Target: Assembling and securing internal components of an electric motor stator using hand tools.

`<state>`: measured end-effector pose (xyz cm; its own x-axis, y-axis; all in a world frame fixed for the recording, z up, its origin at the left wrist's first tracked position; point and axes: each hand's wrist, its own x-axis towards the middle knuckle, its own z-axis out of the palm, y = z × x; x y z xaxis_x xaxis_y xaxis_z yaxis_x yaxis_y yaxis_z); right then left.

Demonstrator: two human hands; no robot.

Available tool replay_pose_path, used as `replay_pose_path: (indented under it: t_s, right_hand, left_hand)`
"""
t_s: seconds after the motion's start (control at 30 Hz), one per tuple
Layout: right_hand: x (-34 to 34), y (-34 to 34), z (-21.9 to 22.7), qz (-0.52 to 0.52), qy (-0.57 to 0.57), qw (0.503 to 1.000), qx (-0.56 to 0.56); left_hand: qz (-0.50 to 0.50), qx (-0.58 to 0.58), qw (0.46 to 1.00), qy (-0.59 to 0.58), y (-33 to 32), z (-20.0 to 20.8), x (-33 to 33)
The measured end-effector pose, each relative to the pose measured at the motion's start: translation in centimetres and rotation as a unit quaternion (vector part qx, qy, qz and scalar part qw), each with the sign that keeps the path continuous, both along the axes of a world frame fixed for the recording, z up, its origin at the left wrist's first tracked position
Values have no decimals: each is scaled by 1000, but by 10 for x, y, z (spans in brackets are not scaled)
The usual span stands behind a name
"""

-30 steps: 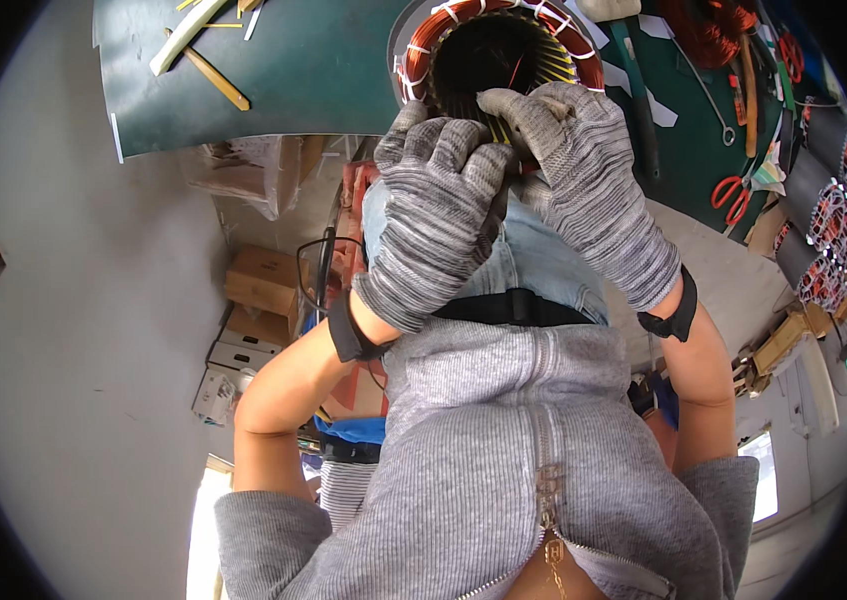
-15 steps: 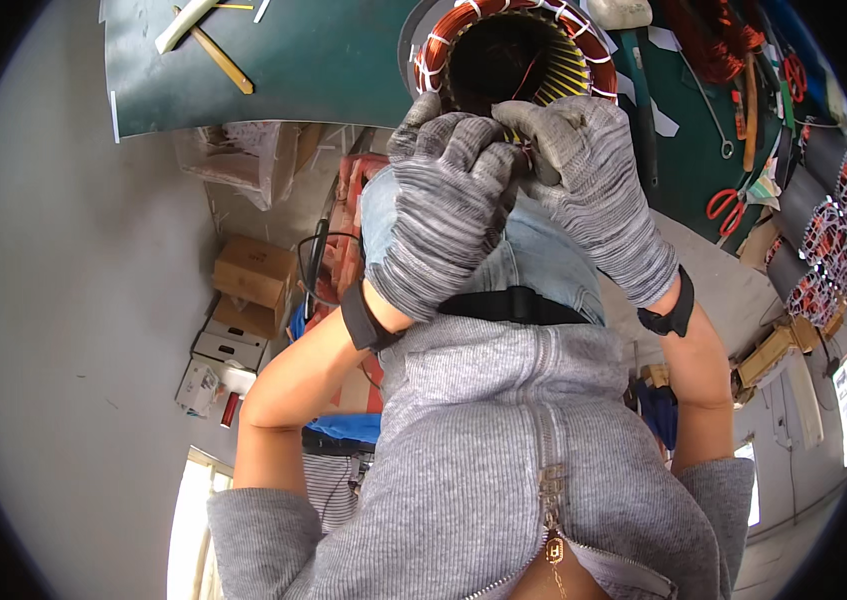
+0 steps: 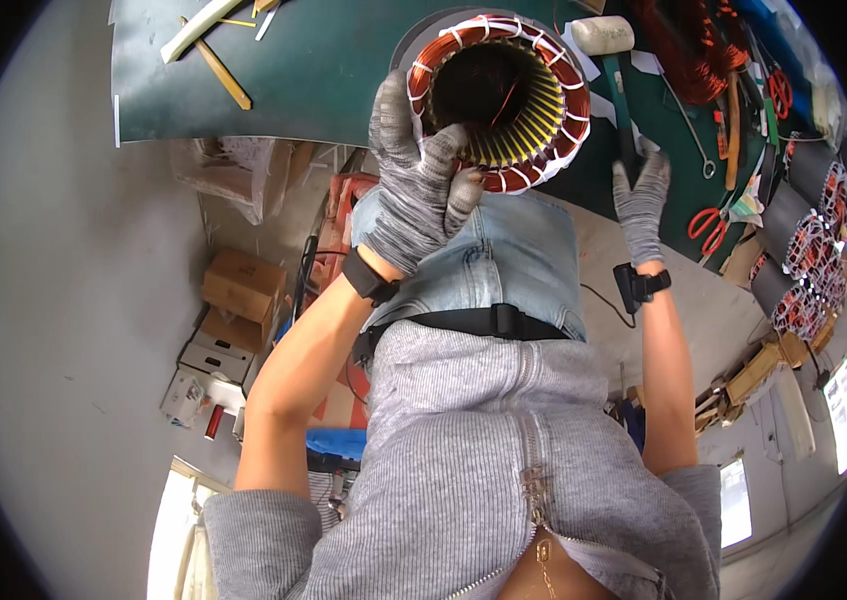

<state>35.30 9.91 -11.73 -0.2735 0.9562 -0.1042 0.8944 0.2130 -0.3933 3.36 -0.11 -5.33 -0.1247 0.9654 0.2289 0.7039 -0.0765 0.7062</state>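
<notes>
A motor stator with copper windings laced in white cord lies at the table's near edge, its round bore facing up toward me. Yellow slot liners ring the inside. My left hand, in a grey knitted glove, grips its near-left rim, with spread fingers on both sides of the winding. To the right, my gloved right hand has its fingers around the end of the dark handle of a white-headed mallet. The mallet rests flat on the table, and the hand hides the handle's tip.
On the green table lie a wooden-handled tool at left, and red scissors, a wrench and copper coils at right. Several wound stators stand beyond the right edge. Cardboard boxes sit at lower left.
My right hand has left the stator's near rim and moved right to the mallet handle. My left hand has opened out from its closed pose and now holds the rim. The view has shifted slightly.
</notes>
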Motion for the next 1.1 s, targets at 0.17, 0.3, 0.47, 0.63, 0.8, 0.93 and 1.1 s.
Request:
replay_pose_path:
  t_s: [0.17,0.3,0.47,0.63,0.8,0.93,1.1]
  right_hand:
    - [23,7,-29,22,-21,999,38]
    - [36,33,23,-22,104,992,-60]
    - [44,39,159,17,95,979,-181]
    - [7,27,207,45,211,918,-333]
    - [-70,72,240,285,6,919,-273]
    - [-77,107,296,18,279,951,-130]
    - [-48,98,252,87,4,996,-25]
  left_hand:
    - [-42,67,996,-37,4,-27,-20]
    - [-57,76,996,3,23,-14,-43]
    - [90,34,990,-106,25,7,-22]
    - [116,111,981,-109,24,0,5]
    - [160,112,980,-47,29,-17,-3]
    - [165,167,968,-93,31,-24,5]
    - [159,181,969,-50,39,-20,-2]
